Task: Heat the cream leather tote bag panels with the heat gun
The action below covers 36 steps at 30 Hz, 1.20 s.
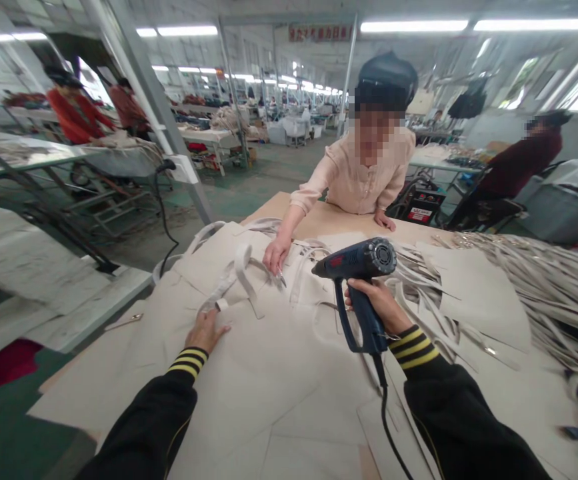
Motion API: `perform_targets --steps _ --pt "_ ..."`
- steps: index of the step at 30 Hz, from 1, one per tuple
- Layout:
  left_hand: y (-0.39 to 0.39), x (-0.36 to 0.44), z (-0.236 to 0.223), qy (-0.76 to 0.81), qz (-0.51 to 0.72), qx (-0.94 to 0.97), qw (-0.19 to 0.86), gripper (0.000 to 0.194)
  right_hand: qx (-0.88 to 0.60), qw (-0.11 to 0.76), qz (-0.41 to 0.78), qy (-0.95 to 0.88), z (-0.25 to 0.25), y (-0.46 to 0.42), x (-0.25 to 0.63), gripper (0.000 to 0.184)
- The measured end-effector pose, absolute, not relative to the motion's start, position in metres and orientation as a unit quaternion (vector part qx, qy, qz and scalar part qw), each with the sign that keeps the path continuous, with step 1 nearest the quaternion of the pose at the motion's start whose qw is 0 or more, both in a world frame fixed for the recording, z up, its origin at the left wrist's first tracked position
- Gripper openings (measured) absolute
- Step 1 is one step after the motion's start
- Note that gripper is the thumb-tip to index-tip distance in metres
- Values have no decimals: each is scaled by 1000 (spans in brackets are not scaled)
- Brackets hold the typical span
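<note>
Navy-blue pistol-grip heat gun (361,261), gripped by the closed right hand (373,303), barrel lying near-level, nozzle pointed left beyond the hand; left hand (206,331) laid spread on beige canvas (269,373), apparently just beside a looped canvas strap (233,283).

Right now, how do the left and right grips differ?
The left grip rests open on the cream fabric sheet, holding nothing; the right grip is closed around the handle of a navy heat gun. The left grip touches the sheet, while the right grip appears raised above it. Both come out of black sleeves with yellow-striped cuffs.
</note>
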<state>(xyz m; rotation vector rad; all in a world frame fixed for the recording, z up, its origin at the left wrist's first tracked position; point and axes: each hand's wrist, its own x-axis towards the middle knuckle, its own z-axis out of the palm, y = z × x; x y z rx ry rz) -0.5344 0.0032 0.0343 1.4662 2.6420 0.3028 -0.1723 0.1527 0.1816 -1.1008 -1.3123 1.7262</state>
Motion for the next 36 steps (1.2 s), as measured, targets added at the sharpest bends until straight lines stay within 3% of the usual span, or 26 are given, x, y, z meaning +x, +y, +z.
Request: perform_targets --steps 6,15,31,36 --pt "3 -536 47 852 65 515 72 33 -448 322 651 -521 197 106 -133 23" --pt "-2 -532 55 862 46 497 89 30 -461 147 598 -638 205 27 -112 29" --pt "-31 -537 68 853 71 513 69 25 -434 260 649 -569 186 35 -162 29" --pt "-2 -542 120 824 109 553 -56 29 -502 233 621 -555 187 15 -104 31"
